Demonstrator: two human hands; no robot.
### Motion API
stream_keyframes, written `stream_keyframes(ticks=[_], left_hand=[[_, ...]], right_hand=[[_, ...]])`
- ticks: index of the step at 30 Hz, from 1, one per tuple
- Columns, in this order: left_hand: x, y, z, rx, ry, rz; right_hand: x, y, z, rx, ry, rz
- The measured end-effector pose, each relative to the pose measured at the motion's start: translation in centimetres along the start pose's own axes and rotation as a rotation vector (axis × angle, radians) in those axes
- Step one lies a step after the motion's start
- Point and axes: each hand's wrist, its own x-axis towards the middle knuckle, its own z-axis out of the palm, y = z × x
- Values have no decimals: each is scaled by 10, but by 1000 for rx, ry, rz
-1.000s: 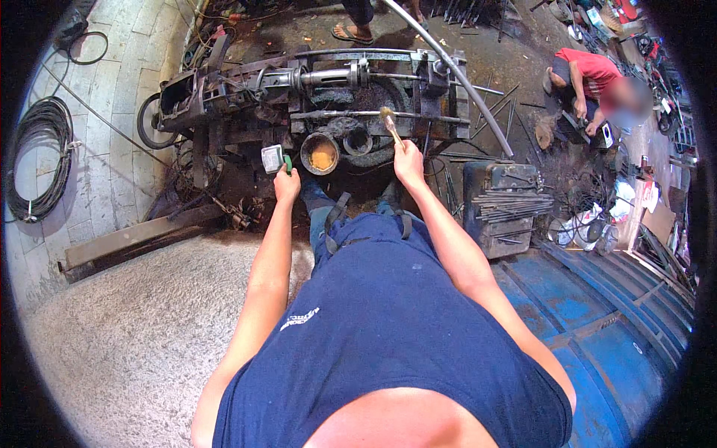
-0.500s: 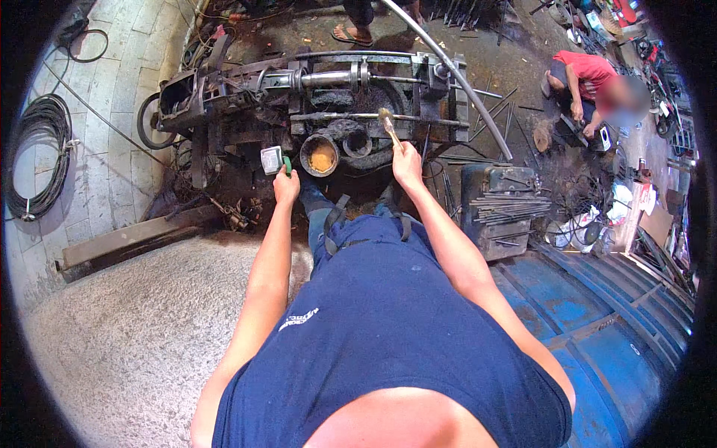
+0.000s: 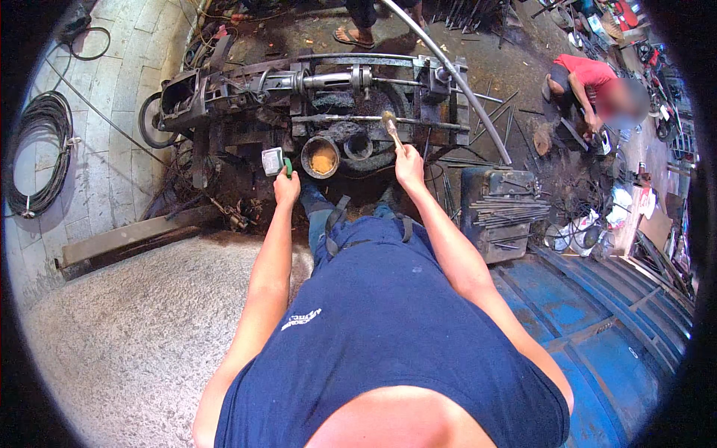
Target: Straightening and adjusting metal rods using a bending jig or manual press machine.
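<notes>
My left hand (image 3: 287, 187) is closed around the green handle of a small white box-shaped container (image 3: 272, 161), held just left of a round metal pot (image 3: 320, 157) with orange-yellow stuff inside. A paintbrush (image 3: 392, 131) is in my right hand (image 3: 408, 166), gripped by its wooden handle, bristles pointing away from me. Its tip is over or against a long metal rod of the greasy machine (image 3: 328, 78); whether they touch I cannot tell. A smaller dark cup (image 3: 358, 146) sits between the pot and my right hand.
A dark metal case (image 3: 497, 243) bears several thin rods at right. A long grey pipe (image 3: 478, 97) slants over the machine's right end. Beyond crouches a person in red (image 3: 594, 82); another person's sandalled foot (image 3: 355, 37) is behind the machine. Coiled cable (image 3: 37, 149) lies at left.
The brush tip has shifted very slightly to the right. The person in red has moved their hands a little; my left hand stays nearly where it was.
</notes>
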Motion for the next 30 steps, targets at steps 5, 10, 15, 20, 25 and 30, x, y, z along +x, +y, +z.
stream_keyframes(ticks=[5,10,15,20,25,30], left_hand=[[1,-6,3,-4,59,73],[3,-6,3,4,48,57],[1,-1,1,9,39,39],[1,-2,0,5,28,31],[0,-1,-1,2,7,10],[0,-3,-2,3,1,15]], right_hand=[[0,-2,-1,-9,18,-30],[1,-1,-1,3,29,-29],[2,0,1,-3,52,-69],[13,-28,4,17,58,-124],[56,-76,14,8,137,-166],[71,-75,28,-101,96,-53]])
